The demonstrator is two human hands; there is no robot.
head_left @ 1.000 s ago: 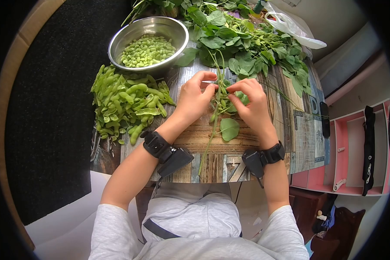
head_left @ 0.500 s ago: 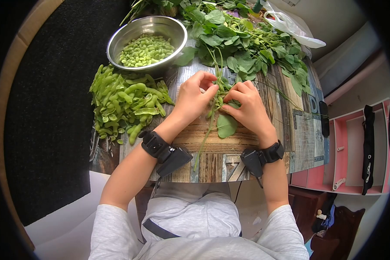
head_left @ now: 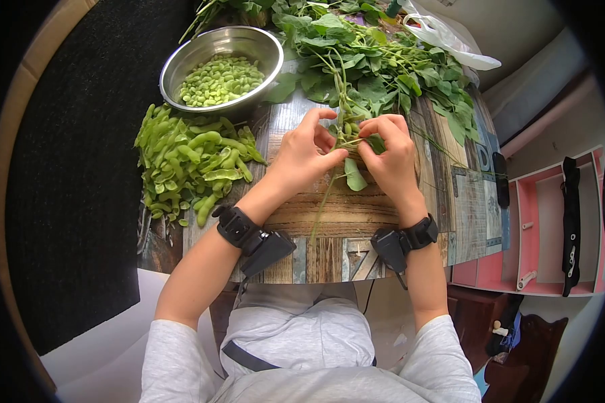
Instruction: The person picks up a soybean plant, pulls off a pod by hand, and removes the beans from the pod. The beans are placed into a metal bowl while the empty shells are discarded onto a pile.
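A green soybean stalk point(head_left: 343, 94) with pods and leaves lies over the middle of the table, its thin stem reaching toward the front edge. My left hand point(head_left: 302, 153) curls round the stalk from the left, thumb and forefinger on either side of it. From the right, my right hand point(head_left: 391, 158) pinches at the stalk's pods and leaf stems; its fingertips partly hide what they grip. One leaf point(head_left: 354, 175) hangs below the fingers. Left of my left hand lies a pile of soybean pods point(head_left: 195, 154), some split. Behind it a steel bowl point(head_left: 273, 70) holds shelled green beans point(head_left: 222, 80).
A heap of leafy soybean plants point(head_left: 390, 74) covers the back of the wood-patterned table point(head_left: 302, 215). A white plastic bag point(head_left: 450, 43) lies at the back right. A dark phone-like object point(head_left: 501, 183) sits at the right edge; a pink shelf point(head_left: 524, 228) stands beyond.
Both hands have worked slightly along the stalk. The leaf beneath them has turned and moved up, and my left thumb is now stretched further right. The view has shifted slightly.
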